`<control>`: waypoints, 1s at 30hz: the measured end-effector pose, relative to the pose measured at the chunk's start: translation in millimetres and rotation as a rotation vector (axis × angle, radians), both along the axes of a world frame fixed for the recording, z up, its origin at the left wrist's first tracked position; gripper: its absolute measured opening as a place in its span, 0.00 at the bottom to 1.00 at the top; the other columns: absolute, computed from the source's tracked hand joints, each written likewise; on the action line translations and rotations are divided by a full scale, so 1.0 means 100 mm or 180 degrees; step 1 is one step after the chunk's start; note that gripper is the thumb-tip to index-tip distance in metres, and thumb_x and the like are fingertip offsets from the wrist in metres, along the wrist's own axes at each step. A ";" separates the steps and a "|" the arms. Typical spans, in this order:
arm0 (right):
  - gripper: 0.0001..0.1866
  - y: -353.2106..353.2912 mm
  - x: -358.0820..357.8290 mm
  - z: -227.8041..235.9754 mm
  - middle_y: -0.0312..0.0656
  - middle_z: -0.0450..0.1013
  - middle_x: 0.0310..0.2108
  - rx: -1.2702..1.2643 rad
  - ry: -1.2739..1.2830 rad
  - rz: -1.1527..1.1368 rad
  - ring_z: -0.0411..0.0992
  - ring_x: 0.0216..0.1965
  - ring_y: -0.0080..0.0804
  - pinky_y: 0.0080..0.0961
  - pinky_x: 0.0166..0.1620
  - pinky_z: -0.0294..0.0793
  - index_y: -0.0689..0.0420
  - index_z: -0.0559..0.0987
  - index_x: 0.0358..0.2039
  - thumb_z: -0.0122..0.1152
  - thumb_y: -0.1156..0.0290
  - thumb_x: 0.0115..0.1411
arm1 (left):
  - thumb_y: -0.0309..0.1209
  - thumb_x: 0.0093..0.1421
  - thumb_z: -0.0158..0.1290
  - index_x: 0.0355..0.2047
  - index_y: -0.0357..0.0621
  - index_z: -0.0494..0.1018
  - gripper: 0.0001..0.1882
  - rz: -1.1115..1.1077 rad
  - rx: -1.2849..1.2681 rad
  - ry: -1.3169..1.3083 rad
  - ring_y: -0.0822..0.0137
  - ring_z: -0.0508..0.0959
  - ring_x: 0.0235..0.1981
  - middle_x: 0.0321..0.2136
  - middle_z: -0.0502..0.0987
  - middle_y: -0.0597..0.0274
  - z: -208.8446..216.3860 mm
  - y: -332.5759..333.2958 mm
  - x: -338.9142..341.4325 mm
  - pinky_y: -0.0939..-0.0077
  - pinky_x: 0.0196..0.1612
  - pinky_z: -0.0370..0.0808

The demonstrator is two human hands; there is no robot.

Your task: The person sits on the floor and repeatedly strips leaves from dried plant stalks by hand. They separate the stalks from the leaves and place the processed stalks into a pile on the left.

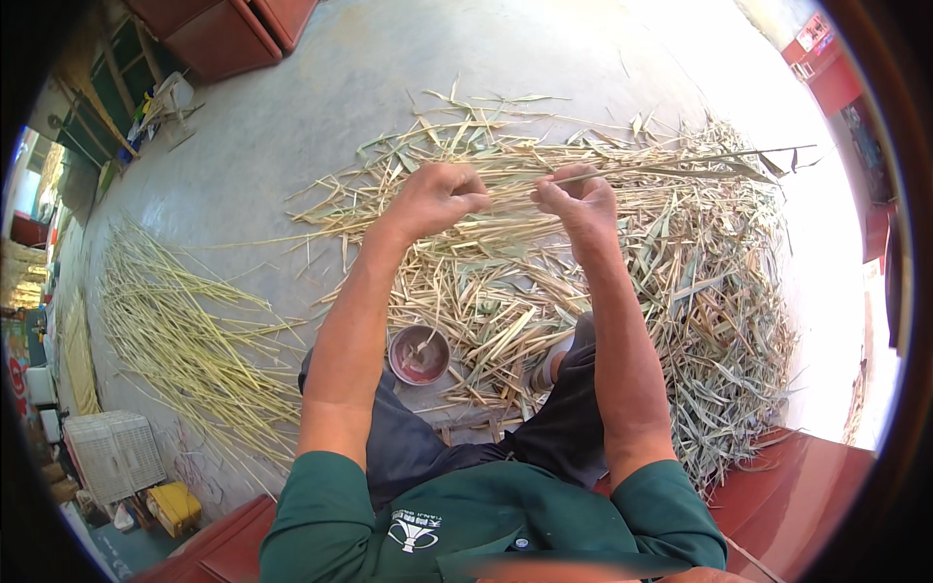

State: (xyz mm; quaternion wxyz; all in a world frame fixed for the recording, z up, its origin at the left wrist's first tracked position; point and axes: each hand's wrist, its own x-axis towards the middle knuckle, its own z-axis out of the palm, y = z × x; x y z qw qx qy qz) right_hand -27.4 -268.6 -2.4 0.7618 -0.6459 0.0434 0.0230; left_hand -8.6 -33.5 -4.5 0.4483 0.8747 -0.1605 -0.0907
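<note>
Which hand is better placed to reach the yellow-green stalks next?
Probably the left hand: it is nearer the yellow-green stalks, while the right hand, farther away, seems to pinch a leafy stalk.

Clearest print sat on the green shirt [544, 496], just past 6 o'clock: white emblem [414, 535], cup-shaped with flaring curled sides. At the emblem's 1 o'clock: white lettering [425, 517], one row of bold characters over a smaller row of Latin capitals. Near 2 o'clock, out by the rim, a pale sign [812, 32] with red marks stood against red; too small to read. Between 8 and 9 o'clock: red marking [17, 377], blurred, unreadable.
</note>
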 end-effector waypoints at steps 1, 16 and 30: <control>0.12 0.01 0.00 0.01 0.42 0.78 0.32 -0.0005 -0.0012 -0.0027 0.80 0.34 0.29 0.21 0.38 0.81 0.61 0.72 0.39 0.66 0.79 0.59 | 0.35 0.55 0.63 0.33 0.40 0.82 0.11 0.0001 0.0010 0.0035 0.65 0.83 0.31 0.28 0.84 0.56 0.01 0.00 0.00 0.70 0.37 0.77; 0.14 -0.68 0.24 -0.21 0.43 0.76 0.30 -0.0864 -0.0074 -0.0810 0.77 0.30 0.27 0.18 0.34 0.80 0.64 0.73 0.39 0.67 0.79 0.53 | 0.32 0.54 0.61 0.27 0.44 0.77 0.06 0.0070 0.1020 -0.1271 0.47 0.78 0.29 0.21 0.78 0.51 0.35 0.23 -0.19 0.55 0.37 0.74; 0.13 -3.81 0.52 -2.17 0.51 0.76 0.46 0.0544 0.1700 -0.2114 0.80 0.38 0.37 0.31 0.34 0.84 0.58 0.70 0.47 0.48 0.63 0.70 | 0.29 0.51 0.61 0.22 0.47 0.75 0.05 -0.0020 0.2908 -0.0667 0.51 0.78 0.30 0.22 0.79 0.57 -0.90 2.94 -1.55 0.56 0.41 0.69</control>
